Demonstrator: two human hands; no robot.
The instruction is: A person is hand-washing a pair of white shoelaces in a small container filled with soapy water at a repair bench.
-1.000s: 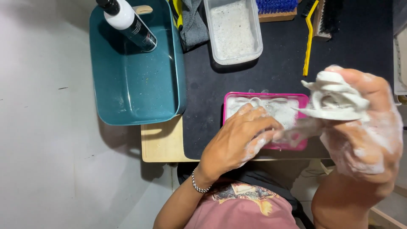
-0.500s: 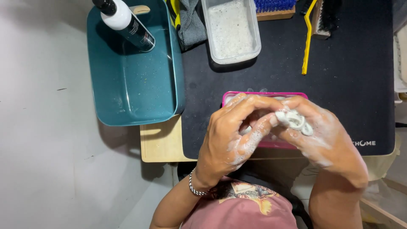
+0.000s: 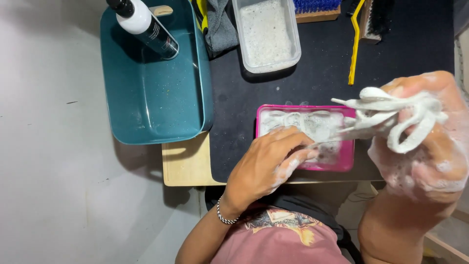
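My right hand (image 3: pixel 430 146), covered in white foam, is raised close to the camera and grips a bundle of white soapy laces (image 3: pixel 391 115). A strand runs from the bundle down to my left hand (image 3: pixel 266 164), which pinches it at the front edge of a pink tray (image 3: pixel 349 161) filled with sudsy water. More lace loops lie in the foam inside the tray. My left wrist wears a beaded bracelet.
A teal tub (image 3: pixel 146 98) holding a black-and-white bottle (image 3: pixel 144 27) stands at the left. A clear container of foamy water (image 3: pixel 268 34), a grey cloth (image 3: pixel 220 24), a yellow-handled tool (image 3: pixel 355 46) and brushes lie at the back on a black mat (image 3: pixel 317 78).
Half a second ago both hands were together over the pink tray. My right hand has since lifted up and right with the laces, stretching a strand from my left hand.
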